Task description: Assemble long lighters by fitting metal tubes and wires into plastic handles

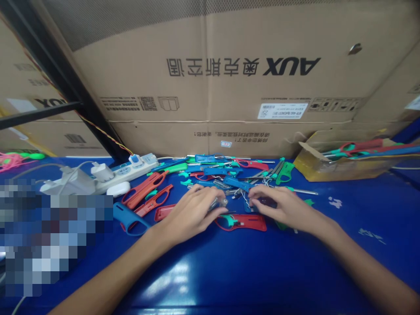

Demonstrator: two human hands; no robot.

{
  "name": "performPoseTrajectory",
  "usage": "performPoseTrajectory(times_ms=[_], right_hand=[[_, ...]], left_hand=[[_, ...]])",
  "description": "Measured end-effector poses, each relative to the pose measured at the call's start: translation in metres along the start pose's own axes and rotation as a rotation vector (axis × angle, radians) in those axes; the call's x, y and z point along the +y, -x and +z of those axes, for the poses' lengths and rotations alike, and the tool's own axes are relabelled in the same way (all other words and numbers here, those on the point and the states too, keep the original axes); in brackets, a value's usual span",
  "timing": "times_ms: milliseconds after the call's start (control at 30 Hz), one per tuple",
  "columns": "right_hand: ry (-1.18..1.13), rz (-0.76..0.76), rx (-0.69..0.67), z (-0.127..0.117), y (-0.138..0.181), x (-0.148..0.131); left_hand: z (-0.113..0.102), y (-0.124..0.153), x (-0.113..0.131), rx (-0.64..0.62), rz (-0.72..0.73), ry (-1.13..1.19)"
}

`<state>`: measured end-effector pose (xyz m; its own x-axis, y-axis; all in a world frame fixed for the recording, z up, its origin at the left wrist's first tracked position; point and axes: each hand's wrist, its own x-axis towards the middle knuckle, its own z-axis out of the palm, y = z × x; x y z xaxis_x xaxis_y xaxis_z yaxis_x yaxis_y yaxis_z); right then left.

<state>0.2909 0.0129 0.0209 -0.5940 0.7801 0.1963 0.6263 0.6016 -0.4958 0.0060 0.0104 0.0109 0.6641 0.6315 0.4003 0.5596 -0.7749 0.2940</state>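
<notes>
taking the space between the hands as the middle of the clock: pink string (11, 162) lies far out at nine. a white power strip (144, 165) with plugs in it sits toward ten, a small white case (118, 189) just beside it. near nine are a blue handle (129, 217) and some orange-red handles (144, 191). the left hand (194, 210) grasps a small shiny piece (224, 202) between thumb and fingers, at the middle. at twelve a jumbled heap of colored handles and metal tubes spreads before a cardboard sheet (210, 96); at six a red handle (254, 222) lies flat on the blue table (249, 271). the right hand (288, 205) is curled beside white wires (243, 195); i cannot tell whether it holds anything. between two and three stands an open box (331, 174) of handles, with pale scraps (335, 202) at three.
</notes>
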Motion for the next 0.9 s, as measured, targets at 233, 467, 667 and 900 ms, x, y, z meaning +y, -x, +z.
performPoseTrajectory(times_ms=[233, 467, 667, 900], right_hand=[[-0.398, 0.023, -0.059, 0.014, -0.003, -0.026], [-0.568, 0.117, -0.025, 0.023, -0.005, -0.032], [-0.501, 0.110, -0.010, 0.020, -0.006, -0.029], [-0.357, 0.129, 0.098, 0.012, -0.006, -0.017]], left_hand=[[0.000, 0.000, 0.002, 0.023, 0.034, 0.000], [-0.003, -0.001, 0.005, -0.006, 0.093, -0.012], [-0.001, -0.001, 0.007, 0.008, 0.090, -0.022], [-0.015, -0.003, -0.015, 0.388, -0.172, -0.138]])
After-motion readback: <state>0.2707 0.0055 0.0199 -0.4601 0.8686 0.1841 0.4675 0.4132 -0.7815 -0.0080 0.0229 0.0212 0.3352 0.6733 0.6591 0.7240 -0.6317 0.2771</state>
